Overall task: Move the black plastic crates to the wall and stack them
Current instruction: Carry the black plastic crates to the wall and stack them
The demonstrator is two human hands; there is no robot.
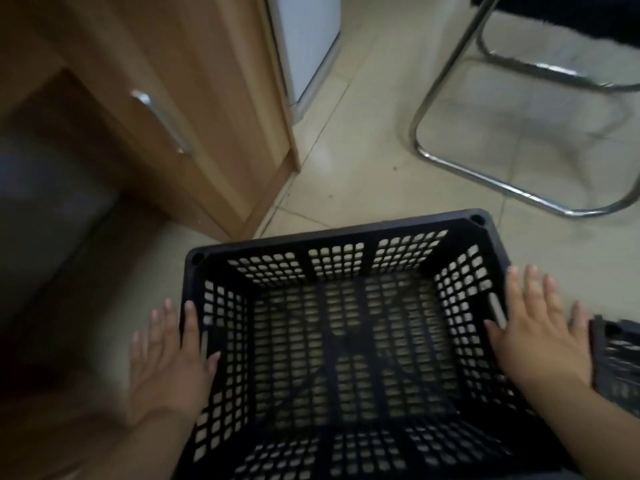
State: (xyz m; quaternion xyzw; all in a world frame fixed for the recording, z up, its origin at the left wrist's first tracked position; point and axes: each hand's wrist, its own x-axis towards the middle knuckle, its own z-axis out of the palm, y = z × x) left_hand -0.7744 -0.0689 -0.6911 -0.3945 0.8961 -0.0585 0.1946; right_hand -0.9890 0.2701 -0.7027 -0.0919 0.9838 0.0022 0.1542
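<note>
The left hand (166, 368) has its fingers spread flat and loose, thumb tipped just inside the crate's left wall and the forefinger lying along the rim; the other fingers hang outside, gripping nothing. The right hand (540, 327) is the same story on the opposite side: palm over the right rim, fingers fanned out straight, thumb pointing inward against the perforated wall. Neither hand has closed on anything yet, so both are resting or hovering at the rim rather than holding.

Between them sits the black plastic crate (346, 341), open side up, filling the lower middle of the frame on the pale tiled floor (346, 150). It is empty, and the floor shows through its lattice of holes. I would judge it light and fairly stiff, with walls that might flex a little if squeezed. The smooth rim could slip under flat palms; a slot in the right wall, just beside the right thumb, looks like a handhold, and curling fingers through there or under the rim on both sides seems the surest grip.

A second black crate (616, 358) pokes in at the right edge, near the right hand. A wooden cabinet (156, 98) fills the upper left, and a chrome chair frame (485, 161) stands at upper right.
</note>
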